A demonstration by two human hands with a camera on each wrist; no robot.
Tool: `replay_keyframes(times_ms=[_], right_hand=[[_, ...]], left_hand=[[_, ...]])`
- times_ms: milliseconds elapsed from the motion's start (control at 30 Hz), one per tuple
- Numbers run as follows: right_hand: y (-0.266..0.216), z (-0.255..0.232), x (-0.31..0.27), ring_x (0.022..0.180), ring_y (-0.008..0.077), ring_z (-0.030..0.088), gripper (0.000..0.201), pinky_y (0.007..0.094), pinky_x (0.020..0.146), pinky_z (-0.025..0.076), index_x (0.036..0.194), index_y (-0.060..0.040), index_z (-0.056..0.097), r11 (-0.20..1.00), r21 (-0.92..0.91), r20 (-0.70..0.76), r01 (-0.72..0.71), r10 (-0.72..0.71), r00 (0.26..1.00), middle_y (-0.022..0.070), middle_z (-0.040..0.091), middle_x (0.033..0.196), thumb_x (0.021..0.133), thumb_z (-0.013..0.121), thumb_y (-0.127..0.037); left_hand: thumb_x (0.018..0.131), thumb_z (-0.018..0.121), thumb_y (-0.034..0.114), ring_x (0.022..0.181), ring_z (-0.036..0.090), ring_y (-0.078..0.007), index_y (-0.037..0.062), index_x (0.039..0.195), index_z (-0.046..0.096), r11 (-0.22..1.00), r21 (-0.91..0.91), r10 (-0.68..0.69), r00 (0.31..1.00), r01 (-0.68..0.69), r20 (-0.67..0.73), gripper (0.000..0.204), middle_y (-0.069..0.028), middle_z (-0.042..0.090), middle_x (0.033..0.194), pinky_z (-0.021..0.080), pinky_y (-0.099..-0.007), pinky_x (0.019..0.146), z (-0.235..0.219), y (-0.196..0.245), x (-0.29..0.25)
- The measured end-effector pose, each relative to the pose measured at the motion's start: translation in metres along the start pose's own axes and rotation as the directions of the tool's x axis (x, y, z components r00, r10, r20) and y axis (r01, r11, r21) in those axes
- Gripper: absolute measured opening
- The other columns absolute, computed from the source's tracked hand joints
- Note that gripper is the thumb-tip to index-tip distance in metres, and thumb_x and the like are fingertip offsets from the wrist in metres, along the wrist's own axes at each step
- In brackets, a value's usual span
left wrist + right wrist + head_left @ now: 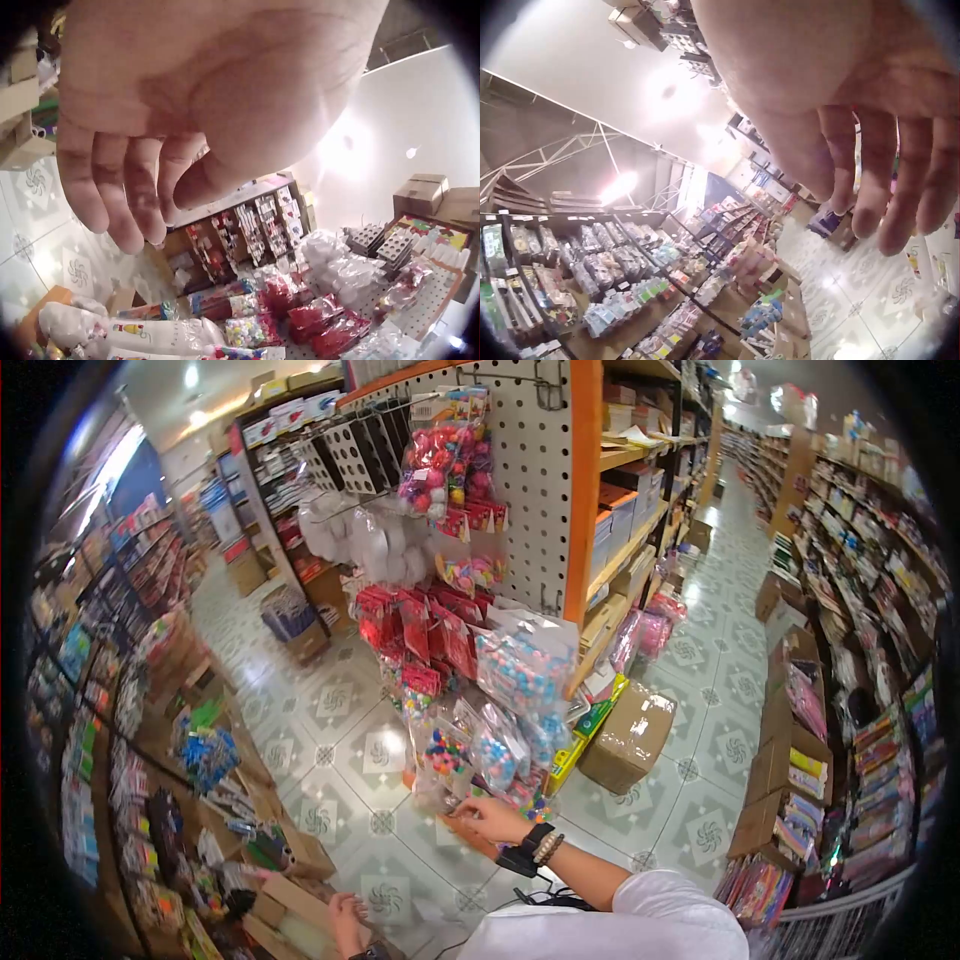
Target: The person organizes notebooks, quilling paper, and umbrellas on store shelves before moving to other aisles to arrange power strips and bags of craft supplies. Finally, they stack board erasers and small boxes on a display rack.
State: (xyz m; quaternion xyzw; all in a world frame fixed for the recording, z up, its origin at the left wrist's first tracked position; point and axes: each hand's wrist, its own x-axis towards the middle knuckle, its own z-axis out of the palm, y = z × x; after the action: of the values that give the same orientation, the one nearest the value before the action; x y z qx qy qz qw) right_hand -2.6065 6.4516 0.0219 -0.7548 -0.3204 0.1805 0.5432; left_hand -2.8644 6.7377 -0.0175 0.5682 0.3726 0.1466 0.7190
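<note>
Low at the front of the pegboard display, my right hand is right beside the lowest hanging clear bags, its fingertips overlapping a clear bag in the head view. In the right wrist view its fingers hang loosely bent, with printed clear packaging behind them. A bag of multicoloured pom-poms hangs just above this hand, near bags of blue and pink pom-poms. Lower left, my left hand hangs near an open cardboard box. Its fingers are relaxed and hold nothing.
The pegboard carries red packets and white bags. A taped carton stands on the tiled floor beside a yellow-green box. Stocked shelves line the right aisle; cartons and goods line the left.
</note>
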Motion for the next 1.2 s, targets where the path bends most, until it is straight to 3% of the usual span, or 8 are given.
replay_keyframes(times_ms=[233, 467, 633, 700, 767, 867, 1033, 1200], right_hand=[[0.034, 0.019, 0.028, 0.067, 0.0093, 0.056, 0.019, 0.0234, 0.053, 0.048, 0.099, -0.0023, 0.056, 0.844, 0.347, -0.063, -0.409, 0.456, 0.888, 0.0023, 0.058, 0.081, 0.085, 0.05, -0.014], [-0.003, 0.059, 0.064, 0.06, 0.0097, 0.057, 0.019, 0.0224, 0.049, 0.047, 0.098, -0.0026, 0.056, 0.76, 0.476, -0.35, -0.441, 0.624, 0.698, 0.0042, 0.06, 0.078, 0.085, 0.051, -0.015], [-0.008, 0.073, 0.076, 0.057, 0.0135, 0.056, 0.017, 0.0261, 0.048, 0.046, 0.098, -0.0044, 0.054, 0.738, 0.617, -0.547, -0.275, 0.653, 0.524, 0.0058, 0.058, 0.076, 0.086, 0.05, -0.016], [-0.006, 0.074, 0.076, 0.06, 0.014, 0.056, 0.02, 0.0272, 0.048, 0.046, 0.101, -0.0049, 0.052, 0.726, 0.641, -0.53, -0.247, 0.653, 0.541, 0.0062, 0.058, 0.078, 0.086, 0.049, -0.017], [-0.019, 0.068, 0.076, 0.061, 0.0156, 0.057, 0.02, 0.0282, 0.048, 0.047, 0.103, -0.005, 0.05, 0.692, 0.69, -0.513, -0.213, 0.674, 0.532, 0.007, 0.058, 0.082, 0.085, 0.05, -0.015], [-0.007, 0.058, 0.075, 0.063, 0.0149, 0.057, 0.021, 0.0272, 0.052, 0.048, 0.103, -0.0038, 0.051, 0.686, 0.704, -0.511, -0.182, 0.667, 0.542, 0.0068, 0.058, 0.082, 0.085, 0.05, -0.014], [0.008, 0.05, 0.089, 0.063, 0.0168, 0.058, 0.04, 0.0285, 0.05, 0.048, 0.121, -0.0023, 0.04, 0.727, 0.633, -0.517, -0.267, 0.653, 0.554, 0.0093, 0.059, 0.083, 0.083, 0.051, -0.011], [0.025, 0.048, 0.102, 0.061, 0.0171, 0.06, 0.055, 0.0288, 0.048, 0.049, 0.132, -0.0027, 0.027, 0.724, 0.658, -0.479, -0.207, 0.614, 0.627, 0.0115, 0.059, 0.083, 0.083, 0.051, -0.01]], left_hand=[[0.081, 0.045, 0.005, 0.061, 0.057, -0.0155, -0.0006, 0.097, 0.051, 0.972, 0.194, 0.044, 0.916, -0.132, 0.4, 0.018, -0.0095, 0.059, 0.075, 0.046, -0.0235, 0.055, 0.043, 0.027, 0.186], [0.08, 0.043, 0.005, 0.065, 0.059, -0.0148, -0.0003, 0.096, 0.053, 0.924, 0.353, -0.173, 0.668, -0.144, 0.724, 0.02, -0.0086, 0.06, 0.078, 0.047, -0.0253, 0.055, 0.077, 0.083, 0.3], [0.085, 0.045, 0.01, 0.067, 0.059, -0.015, 0.0008, 0.098, 0.052, 0.88, 0.286, -0.045, 0.535, -0.378, 0.844, 0.017, -0.0079, 0.06, 0.082, 0.048, -0.0261, 0.058, 0.14, 0.106, 0.323], [0.085, 0.046, 0.011, 0.069, 0.059, -0.0147, 0.0012, 0.1, 0.052, 0.935, 0.251, -0.092, 0.515, -0.249, 0.852, 0.019, -0.0073, 0.06, 0.081, 0.048, -0.0255, 0.06, 0.152, 0.114, 0.306], [0.085, 0.046, 0.011, 0.07, 0.059, -0.0145, 0.0018, 0.101, 0.052, 0.965, 0.235, -0.177, 0.373, -0.118, 0.911, 0.019, -0.0069, 0.06, 0.083, 0.048, -0.0246, 0.061, 0.159, 0.137, 0.284], [0.085, 0.046, 0.011, 0.071, 0.059, -0.0146, 0.002, 0.102, 0.052, 0.939, 0.298, -0.243, 0.285, -0.169, 0.927, 0.02, -0.0069, 0.06, 0.084, 0.047, -0.0238, 0.061, 0.144, 0.136, 0.273], [0.086, 0.048, 0.015, 0.072, 0.06, -0.0152, 0.003, 0.107, 0.051, 0.799, 0.557, -0.391, 0.509, -0.225, 0.767, 0.024, -0.0072, 0.061, 0.086, 0.049, -0.0267, 0.063, 0.094, 0.115, 0.3], [0.085, 0.046, 0.012, 0.073, 0.06, -0.0161, 0.0034, 0.114, 0.047, 0.762, 0.532, -0.275, 0.559, -0.37, 0.783, 0.031, -0.0097, 0.059, 0.094, 0.048, -0.0272, 0.062, 0.116, 0.109, 0.277]])
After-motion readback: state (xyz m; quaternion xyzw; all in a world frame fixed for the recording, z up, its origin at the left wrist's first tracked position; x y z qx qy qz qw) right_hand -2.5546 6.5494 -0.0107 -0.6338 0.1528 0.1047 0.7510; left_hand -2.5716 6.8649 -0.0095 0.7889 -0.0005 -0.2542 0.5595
